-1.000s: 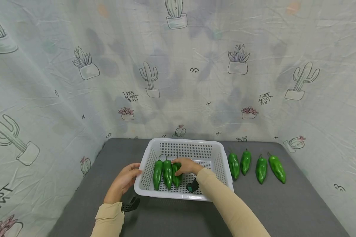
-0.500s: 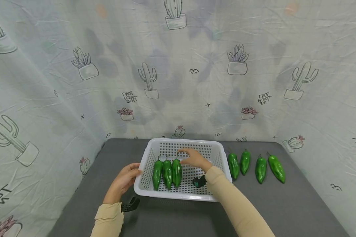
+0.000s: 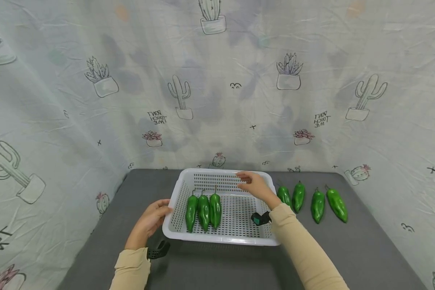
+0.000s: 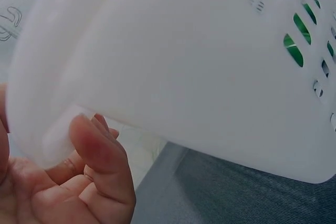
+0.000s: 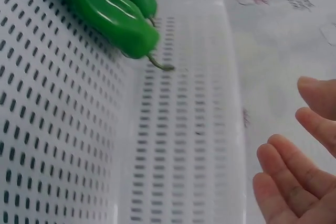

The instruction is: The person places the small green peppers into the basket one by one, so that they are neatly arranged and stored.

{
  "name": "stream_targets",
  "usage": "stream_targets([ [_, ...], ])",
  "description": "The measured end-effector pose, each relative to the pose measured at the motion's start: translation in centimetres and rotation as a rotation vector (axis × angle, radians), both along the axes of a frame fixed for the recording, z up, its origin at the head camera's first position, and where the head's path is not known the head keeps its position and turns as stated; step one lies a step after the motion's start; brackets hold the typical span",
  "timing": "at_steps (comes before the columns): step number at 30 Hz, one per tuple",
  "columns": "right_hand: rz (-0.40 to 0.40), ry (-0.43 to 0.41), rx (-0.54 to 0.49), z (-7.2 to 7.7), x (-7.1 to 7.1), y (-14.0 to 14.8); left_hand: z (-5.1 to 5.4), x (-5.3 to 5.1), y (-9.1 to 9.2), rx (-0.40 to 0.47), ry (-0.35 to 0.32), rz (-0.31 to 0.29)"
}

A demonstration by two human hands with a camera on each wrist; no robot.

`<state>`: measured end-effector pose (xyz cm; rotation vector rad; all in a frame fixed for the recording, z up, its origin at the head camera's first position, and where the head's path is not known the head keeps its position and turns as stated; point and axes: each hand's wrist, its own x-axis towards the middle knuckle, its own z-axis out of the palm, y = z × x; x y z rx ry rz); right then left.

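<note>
A white perforated plastic basket (image 3: pixel 235 241) stands on the table. Three green peppers (image 3: pixel 215 211) lie side by side in its left half, stems toward the back. My left hand (image 3: pixel 153 217) grips the basket's left rim; in the left wrist view, the thumb and fingers pinch the rim's edge from either side. Over the basket's back right part hovers my right hand (image 3: pixel 254 185), fingers apart and holding nothing. The right wrist view has its fingers (image 5: pixel 289 177) beside the rim, apart from the nearest pepper (image 5: pixel 115 19).
Several more green peppers (image 3: pixel 317 206) lie in a row on the grey table (image 3: pixel 355 253), right of the basket. The basket's right rim and my right forearm partly cover the nearest ones. A cactus-print curtain (image 3: pixel 217 100) hangs behind and at both sides.
My right hand has let go of the third pepper, leaving it beside the other two, and has lifted away to the right. The left hand stays at the basket's rim.
</note>
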<state>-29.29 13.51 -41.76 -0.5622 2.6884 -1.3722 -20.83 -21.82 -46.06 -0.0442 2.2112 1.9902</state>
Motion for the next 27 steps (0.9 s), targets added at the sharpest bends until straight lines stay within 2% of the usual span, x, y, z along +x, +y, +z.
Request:
stream_targets([
  [4,-0.023,0.016,-0.076,0.8,0.4,1.7,0.1,0.0,-0.3,0.002,0.002,-0.010],
  [9,-0.063,0.101,-0.188,1.8,0.8,4.3,0.1,0.0,-0.2,0.004,-0.003,-0.014],
  [12,-0.114,0.151,-0.200,2.4,1.0,6.4,0.0,0.0,-0.2,0.003,-0.005,-0.018],
  [15,-0.174,0.185,-0.175,2.8,1.0,8.8,-0.2,0.0,-0.1,0.009,-0.011,0.001],
  [18,-0.253,0.218,-0.141,2.6,0.9,11.6,-0.4,0.0,-0.1,0.011,-0.019,0.019],
  [22,-0.370,0.252,-0.079,1.4,1.1,15.4,-0.3,0.0,0.0,0.014,-0.021,0.021],
  [27,-0.484,0.206,0.051,-0.5,1.6,19.4,-0.1,0.1,0.0,0.011,-0.020,0.010],
])
